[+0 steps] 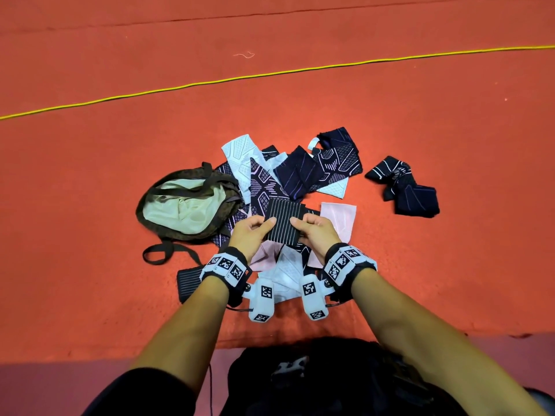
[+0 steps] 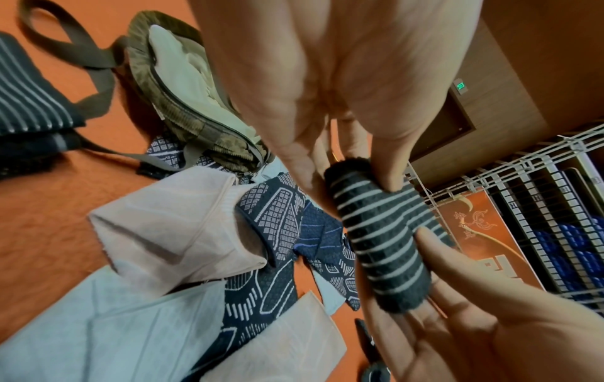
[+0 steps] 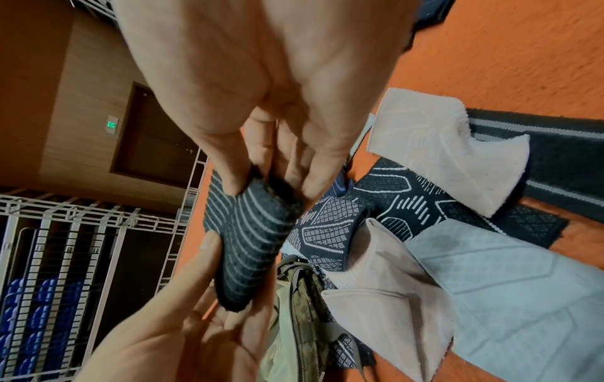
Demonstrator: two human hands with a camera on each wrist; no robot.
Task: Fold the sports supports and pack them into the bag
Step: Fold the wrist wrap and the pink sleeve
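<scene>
Both hands' fingers [image 1: 269,222] pinching striped support [image 1: 283,221], thumbs on top

No legible text; green wall sign [image 3: 112,125] (unreadable)

A yellow cord [image 1: 270,74] crosses the orange floor [image 1: 90,181] from nine o'clock up toward two o'clock. A pale thread scrap [image 1: 244,54] lies beyond it at twelve. The wrist views show a wooden door [image 3: 153,137], a green sign [image 3: 111,125] and white metal racks [image 2: 523,186].
</scene>
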